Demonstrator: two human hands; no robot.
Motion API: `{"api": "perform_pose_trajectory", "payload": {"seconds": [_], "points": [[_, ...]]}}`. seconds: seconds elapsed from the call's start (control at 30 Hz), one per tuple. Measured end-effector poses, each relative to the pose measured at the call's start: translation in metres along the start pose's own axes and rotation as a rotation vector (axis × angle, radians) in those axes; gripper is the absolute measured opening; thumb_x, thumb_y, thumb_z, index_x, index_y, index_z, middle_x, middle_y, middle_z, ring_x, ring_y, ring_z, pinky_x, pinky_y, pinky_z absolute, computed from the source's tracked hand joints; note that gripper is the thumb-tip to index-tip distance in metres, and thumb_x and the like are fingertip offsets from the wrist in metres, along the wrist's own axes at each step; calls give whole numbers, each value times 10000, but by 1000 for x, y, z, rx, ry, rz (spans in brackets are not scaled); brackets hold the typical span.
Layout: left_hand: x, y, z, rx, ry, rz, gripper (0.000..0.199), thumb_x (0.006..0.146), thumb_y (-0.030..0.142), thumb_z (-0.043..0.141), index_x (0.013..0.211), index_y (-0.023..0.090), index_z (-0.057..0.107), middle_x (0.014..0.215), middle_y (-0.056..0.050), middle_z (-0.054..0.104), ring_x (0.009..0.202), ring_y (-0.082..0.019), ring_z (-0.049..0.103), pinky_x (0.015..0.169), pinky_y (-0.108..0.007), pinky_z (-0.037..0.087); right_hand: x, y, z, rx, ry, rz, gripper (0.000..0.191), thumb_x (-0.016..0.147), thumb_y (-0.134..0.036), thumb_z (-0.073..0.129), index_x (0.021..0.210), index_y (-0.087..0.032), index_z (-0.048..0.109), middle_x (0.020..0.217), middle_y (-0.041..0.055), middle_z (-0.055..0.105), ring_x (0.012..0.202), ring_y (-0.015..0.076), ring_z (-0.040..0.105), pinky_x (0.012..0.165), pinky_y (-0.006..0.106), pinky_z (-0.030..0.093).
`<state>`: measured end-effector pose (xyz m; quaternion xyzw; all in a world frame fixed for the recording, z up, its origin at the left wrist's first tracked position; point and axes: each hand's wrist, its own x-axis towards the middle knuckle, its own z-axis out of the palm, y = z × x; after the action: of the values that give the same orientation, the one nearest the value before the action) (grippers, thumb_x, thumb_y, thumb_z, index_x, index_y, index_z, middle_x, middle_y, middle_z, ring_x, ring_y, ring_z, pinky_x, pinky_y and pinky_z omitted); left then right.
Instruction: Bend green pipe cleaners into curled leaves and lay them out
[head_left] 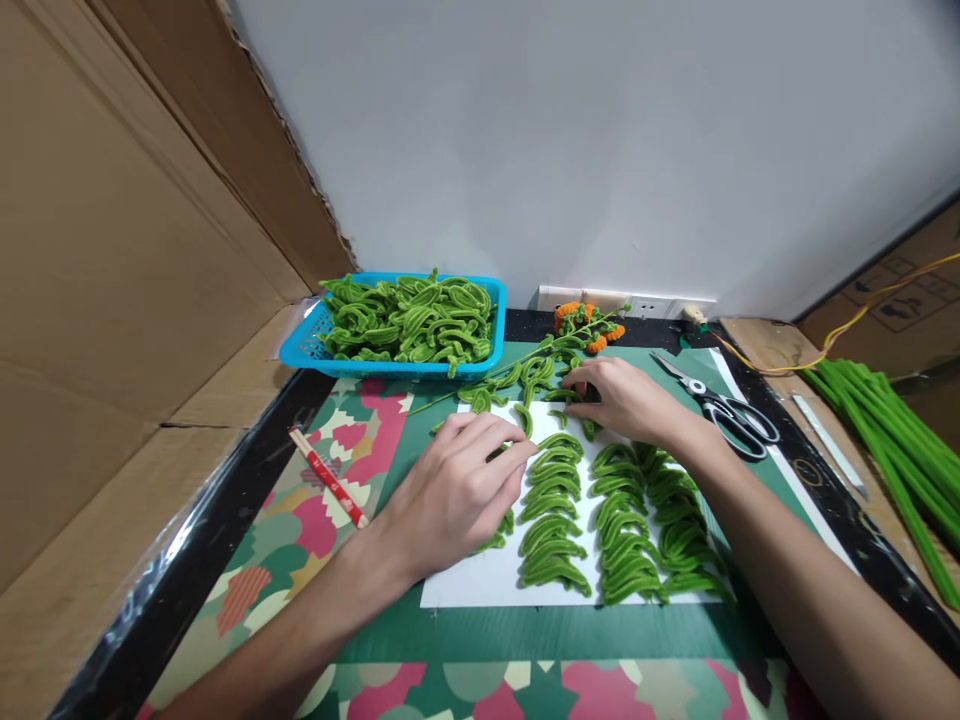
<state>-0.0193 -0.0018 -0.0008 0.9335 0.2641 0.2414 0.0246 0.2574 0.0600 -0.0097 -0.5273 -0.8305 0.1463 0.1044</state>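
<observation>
Your left hand (465, 480) arched over the left part of a flat white paper sheet (465, 590), palm down, its fingers bent and fingertips near the top of the closest column; whether they pinched anything, you could not have told from this angle. Your right hand (619, 395) reached to the sheet's far edge, thumb and forefinger slightly parted beside the loose pieces there; whether one was caught between them, I could not tell.

The curved, fuzzy green leaf-shaped pieces (555, 520) lay on the sheet in three columns, each arc nested closely against the next. A light hold at one tip probably served you best (velvety pile tends to cling to its neighbours), with the bends all facing one way and the lanes of bare paper between columns untouched by your wrists.

More pieces made a loose, tangled heap (420, 315) in a blue perforated plastic basket (390, 371) at the far left of the desk (236, 500). Beyond the sheet, a thin green stem (517, 355) slanted toward plump, ridged orange pieces (574, 315). Black-handled metal scissors (739, 420) lay splayed on your right, and farther out rested a bundle of long, straight, fuzzy green rods (885, 440).
</observation>
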Motion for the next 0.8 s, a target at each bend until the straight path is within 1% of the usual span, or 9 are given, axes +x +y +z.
{"api": "perform_pose_trajectory", "payload": {"seconds": [0.2,0.33,0.43,0.5,0.63,0.7,0.8], "points": [[0,1,0,2,-3,-2,221,1100,103,550,1212,130,738,1119,-93,774,1101,-269,711,986,-439,439,3,-2,-1,10,-16,16,128,960,-292,831,1044,-195,820,995,93,829,874,251,734,692,325,417],[0,1,-1,9,1,0,225,1106,110,538,1186,129,748,1107,-96,773,1085,-267,713,979,-433,437,1,2,-1,5,-9,46,146,922,-311,880,1002,-227,791,985,47,825,844,222,720,662,303,397],[1,2,-2,18,1,5,234,1109,109,527,1177,126,751,1101,-93,773,1072,-264,713,973,-431,434,-1,2,-4,-32,16,92,171,886,-324,913,946,-237,779,901,32,804,777,215,693,631,300,356],[1,2,-3,19,-2,5,235,1107,109,527,1176,128,751,1100,-89,775,1075,-264,712,972,-430,434,-3,-1,-7,-64,50,132,154,902,-324,899,960,-234,789,861,42,795,771,228,695,631,304,340],[1,2,-3,13,-4,3,231,1103,109,532,1166,132,753,1099,-86,779,1069,-262,714,975,-431,433,-3,-8,-16,-104,99,188,132,969,-290,817,1082,-221,820,861,76,798,824,267,732,655,309,355],[1,2,-3,11,-7,4,232,1099,104,534,1167,130,753,1099,-89,778,1070,-264,715,976,-431,432,-2,-10,-18,-103,85,178,143,973,-249,796,1110,-225,826,885,79,804,830,265,740,671,309,377],[1,2,-4,13,-8,10,228,1088,96,543,1173,125,753,1097,-94,776,1072,-267,718,975,-433,432,0,-10,-16,-89,35,131,158,969,-167,756,1099,-224,826,962,87,822,854,248,744,709,309,414]]}}
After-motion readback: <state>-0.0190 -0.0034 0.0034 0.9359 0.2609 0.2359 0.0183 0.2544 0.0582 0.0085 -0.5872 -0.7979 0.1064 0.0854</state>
